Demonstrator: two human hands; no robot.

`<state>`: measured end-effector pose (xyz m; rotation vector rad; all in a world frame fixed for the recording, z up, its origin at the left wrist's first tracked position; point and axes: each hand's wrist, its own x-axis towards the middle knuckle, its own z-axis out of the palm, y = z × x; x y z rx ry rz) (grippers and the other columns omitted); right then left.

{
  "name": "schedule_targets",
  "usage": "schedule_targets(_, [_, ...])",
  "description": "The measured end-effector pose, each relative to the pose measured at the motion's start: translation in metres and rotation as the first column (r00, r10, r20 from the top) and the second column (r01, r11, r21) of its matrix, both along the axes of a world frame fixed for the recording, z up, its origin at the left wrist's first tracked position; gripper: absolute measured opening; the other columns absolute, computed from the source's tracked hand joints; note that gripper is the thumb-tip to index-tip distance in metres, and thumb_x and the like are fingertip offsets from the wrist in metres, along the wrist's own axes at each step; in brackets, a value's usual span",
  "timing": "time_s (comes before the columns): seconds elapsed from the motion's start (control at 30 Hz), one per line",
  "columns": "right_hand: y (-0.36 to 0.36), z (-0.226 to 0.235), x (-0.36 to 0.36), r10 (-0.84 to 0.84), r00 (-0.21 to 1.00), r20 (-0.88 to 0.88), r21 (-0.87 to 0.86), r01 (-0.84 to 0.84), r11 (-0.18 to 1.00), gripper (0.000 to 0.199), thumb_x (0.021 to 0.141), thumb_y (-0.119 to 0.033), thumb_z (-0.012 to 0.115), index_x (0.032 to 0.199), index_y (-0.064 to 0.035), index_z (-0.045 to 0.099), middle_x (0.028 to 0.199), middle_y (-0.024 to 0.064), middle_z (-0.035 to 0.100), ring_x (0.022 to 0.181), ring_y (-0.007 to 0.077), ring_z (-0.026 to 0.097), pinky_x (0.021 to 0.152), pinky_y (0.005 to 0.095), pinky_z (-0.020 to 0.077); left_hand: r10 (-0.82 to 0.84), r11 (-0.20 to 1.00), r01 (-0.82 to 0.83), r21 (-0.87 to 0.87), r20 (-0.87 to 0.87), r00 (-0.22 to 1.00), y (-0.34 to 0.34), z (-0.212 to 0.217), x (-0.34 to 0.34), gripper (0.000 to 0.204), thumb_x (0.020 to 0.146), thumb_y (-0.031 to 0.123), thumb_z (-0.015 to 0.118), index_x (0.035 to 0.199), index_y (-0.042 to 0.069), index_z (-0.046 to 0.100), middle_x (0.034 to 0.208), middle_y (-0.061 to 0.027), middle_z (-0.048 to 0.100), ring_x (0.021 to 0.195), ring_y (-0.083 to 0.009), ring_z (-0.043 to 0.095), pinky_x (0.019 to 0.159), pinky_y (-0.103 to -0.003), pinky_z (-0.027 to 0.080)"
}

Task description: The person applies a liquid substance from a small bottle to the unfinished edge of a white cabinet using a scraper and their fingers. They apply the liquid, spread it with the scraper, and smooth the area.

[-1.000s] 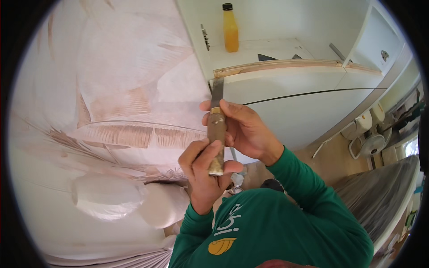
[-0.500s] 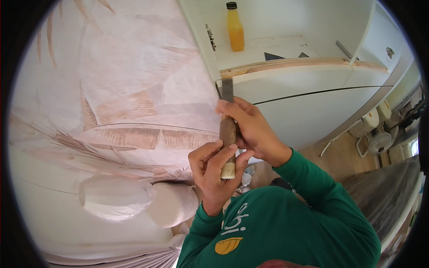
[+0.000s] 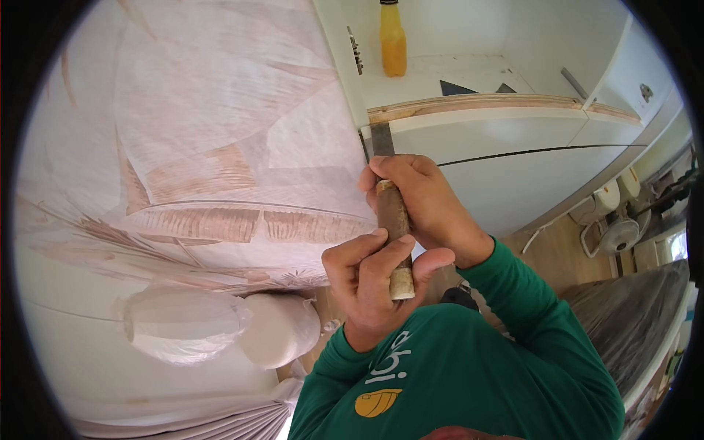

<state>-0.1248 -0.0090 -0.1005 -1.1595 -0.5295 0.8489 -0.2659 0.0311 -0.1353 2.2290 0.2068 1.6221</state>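
A chisel (image 3: 393,213) with a worn wooden handle and a flat grey blade is gripped in both hands. My right hand (image 3: 433,202) closes round the blade and the upper end of the handle. Lower down, my left hand (image 3: 374,282) wraps its fingers about the handle near its pale butt end, thumb out to the side. The blade's far end lies at the left end of the bare wooden front edge (image 3: 469,105) of a white cabinet (image 3: 513,147). The exact cutting tip is hard to make out.
A bottle of orange liquid (image 3: 394,44) stands inside the cabinet, with dark triangular pieces (image 3: 456,88) on its floor. A wall with a pink leaf pattern (image 3: 220,132) rises at left. Plastic-wrapped round objects (image 3: 183,326) stand lower left; a fan (image 3: 620,236) is at right.
The cabinet and bottle sit slightly higher and farther right in view. Both hands have shifted a little right with the chisel, and my right hand now covers more of the blade.
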Motion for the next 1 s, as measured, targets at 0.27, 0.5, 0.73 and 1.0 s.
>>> schedule_targets(0.27, [0.002, 0.004, 0.001, 0.014, 0.999, -0.036, -0.003, -0.014, 1.0, 0.036, 0.108, -0.033, 0.054, 0.095, -0.0017, 0.065, 0.065, 0.0047, 0.059, 0.047, 0.012, 0.046, 0.043, 0.0303, 0.0357, 0.016, 1.0, -0.016, 0.0, 0.005, 1.0, 0.002, 0.007, 0.001, 0.05, 0.081, 0.042, 0.1, 0.108, 0.009, 0.075, 0.108, -0.011, 0.064, 0.102, -0.0252, 0.061, 0.079, -0.034, 0.053])
schedule_targets(0.5, [0.005, 0.004, 0.001, 0.011, 0.998, -0.059, -0.003, -0.011, 1.0, 0.035, 0.109, -0.033, 0.054, 0.094, -0.0028, 0.064, 0.064, 0.0055, 0.06, 0.047, 0.0122, 0.049, 0.042, 0.0304, 0.0367, 0.025, 1.0, -0.024, -0.014, 0.025, 0.999, 0.004, 0.005, 0.004, 0.038, 0.087, 0.038, 0.096, 0.101, 0.01, 0.074, 0.103, -0.0122, 0.064, 0.096, -0.0259, 0.06, 0.076, -0.034, 0.052])
schedule_targets(0.73, [0.01, 0.007, -0.013, -0.023, 0.993, -0.117, 0.029, 0.026, 0.999, 0.035, 0.109, -0.033, 0.053, 0.093, -0.0029, 0.063, 0.065, 0.0066, 0.061, 0.046, 0.0138, 0.053, 0.043, 0.031, 0.0396, -0.122, 0.991, 0.125, -0.042, 0.078, 0.99, 0.034, 0.004, -0.001, 0.027, 0.083, 0.022, 0.099, 0.092, 0.011, 0.076, 0.107, -0.0111, 0.061, 0.088, -0.0227, 0.06, 0.072, -0.034, 0.05])
schedule_targets(1.0, [0.019, 0.002, -0.023, -0.069, 0.997, -0.028, 0.114, 0.071, 0.991, 0.035, 0.11, -0.03, 0.052, 0.093, -0.0013, 0.063, 0.069, 0.0069, 0.061, 0.053, 0.0153, 0.053, 0.05, 0.0332, 0.0423, -0.194, 0.971, 0.212, -0.113, 0.155, 0.969, 0.054, 0.007, -0.002, 0.022, 0.083, 0.014, 0.094, 0.086, 0.01, 0.073, 0.102, -0.0126, 0.065, 0.088, -0.0249, 0.059, 0.074, -0.036, 0.049])
